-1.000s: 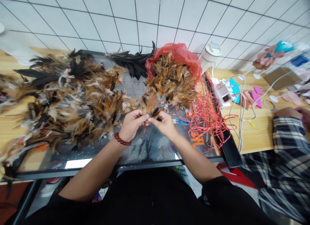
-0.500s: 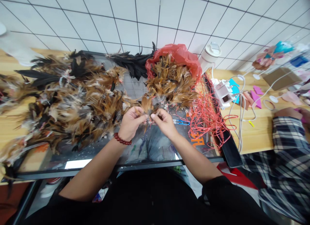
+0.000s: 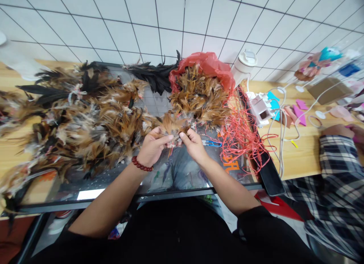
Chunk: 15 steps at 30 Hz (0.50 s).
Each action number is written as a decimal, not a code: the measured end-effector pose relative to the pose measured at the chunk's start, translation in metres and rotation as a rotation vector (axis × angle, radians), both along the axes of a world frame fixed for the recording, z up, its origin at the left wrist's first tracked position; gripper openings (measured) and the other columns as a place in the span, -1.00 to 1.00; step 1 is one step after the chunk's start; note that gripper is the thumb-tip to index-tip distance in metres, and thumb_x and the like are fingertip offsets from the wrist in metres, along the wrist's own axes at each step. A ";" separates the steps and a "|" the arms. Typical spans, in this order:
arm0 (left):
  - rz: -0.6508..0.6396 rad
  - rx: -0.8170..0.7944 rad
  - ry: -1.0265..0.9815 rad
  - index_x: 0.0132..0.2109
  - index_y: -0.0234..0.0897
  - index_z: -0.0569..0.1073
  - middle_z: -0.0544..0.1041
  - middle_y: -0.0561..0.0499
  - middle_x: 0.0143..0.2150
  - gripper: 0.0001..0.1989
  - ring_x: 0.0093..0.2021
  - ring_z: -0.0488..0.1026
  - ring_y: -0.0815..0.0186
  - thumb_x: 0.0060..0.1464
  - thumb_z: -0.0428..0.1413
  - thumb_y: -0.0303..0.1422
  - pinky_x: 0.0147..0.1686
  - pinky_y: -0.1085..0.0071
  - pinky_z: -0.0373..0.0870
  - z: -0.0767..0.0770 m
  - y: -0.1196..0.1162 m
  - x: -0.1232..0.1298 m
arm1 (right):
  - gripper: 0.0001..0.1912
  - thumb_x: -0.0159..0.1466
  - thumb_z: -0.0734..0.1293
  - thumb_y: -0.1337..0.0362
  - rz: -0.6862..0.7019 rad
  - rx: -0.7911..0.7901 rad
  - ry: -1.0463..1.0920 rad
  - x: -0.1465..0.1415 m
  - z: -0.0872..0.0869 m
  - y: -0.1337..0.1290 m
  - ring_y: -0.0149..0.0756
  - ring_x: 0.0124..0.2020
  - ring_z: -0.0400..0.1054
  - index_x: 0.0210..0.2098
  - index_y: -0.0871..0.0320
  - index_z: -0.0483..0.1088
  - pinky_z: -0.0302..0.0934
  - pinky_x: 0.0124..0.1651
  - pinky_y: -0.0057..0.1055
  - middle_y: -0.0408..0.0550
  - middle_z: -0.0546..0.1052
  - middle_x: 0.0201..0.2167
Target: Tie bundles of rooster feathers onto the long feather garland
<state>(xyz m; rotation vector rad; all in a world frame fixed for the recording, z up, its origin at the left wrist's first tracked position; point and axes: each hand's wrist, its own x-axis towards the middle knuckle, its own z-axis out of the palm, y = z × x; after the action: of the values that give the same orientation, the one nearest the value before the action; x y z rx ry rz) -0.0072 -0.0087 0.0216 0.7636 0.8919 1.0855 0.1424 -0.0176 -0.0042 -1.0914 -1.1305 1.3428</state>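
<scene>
Between my two hands, just above the dark glossy board, is a small bunch of brown feathers (image 3: 171,124), its quills toward me. My left hand (image 3: 155,144), with a dark red bead bracelet (image 3: 141,164) at the wrist, pinches the bunch's left side between thumb and fingers. My right hand (image 3: 193,142) pinches its right side. Some fingertips are hidden behind the feathers. A wide heap of brown feathers (image 3: 93,127) lies left of my hands. Beyond them, a red plastic bag (image 3: 204,61) holds more brown feathers (image 3: 199,95).
Tangled red string (image 3: 241,137) lies right of my hands, with blue thread snips (image 3: 212,143) beside it. Black feathers (image 3: 157,75) rest at the back. Farther right are a white power adapter (image 3: 260,108), cables, a black phone (image 3: 271,178) and another person's plaid sleeve (image 3: 338,158).
The feather bunch has spread wider between my fingers, and my hands have moved slightly apart. Both hands still pinch it. The view has shifted a little.
</scene>
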 end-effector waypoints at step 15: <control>-0.045 0.077 0.186 -0.46 -0.35 0.52 0.49 0.04 -0.55 -0.77 -0.54 0.39 0.43 -0.27 0.39 -0.36 -0.48 0.49 0.35 -0.005 -0.001 0.001 | -0.55 0.11 0.36 -0.16 -0.032 0.041 -0.054 0.001 0.005 0.001 -0.45 -0.51 0.19 -0.39 0.10 0.28 0.15 -0.42 -0.46 -0.25 0.31 -0.54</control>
<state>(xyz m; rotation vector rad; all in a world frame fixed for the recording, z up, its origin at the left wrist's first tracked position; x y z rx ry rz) -0.0061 -0.0097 0.0165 0.9558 0.9892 1.0254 0.1433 -0.0167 0.0011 -1.1174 -1.1706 1.2671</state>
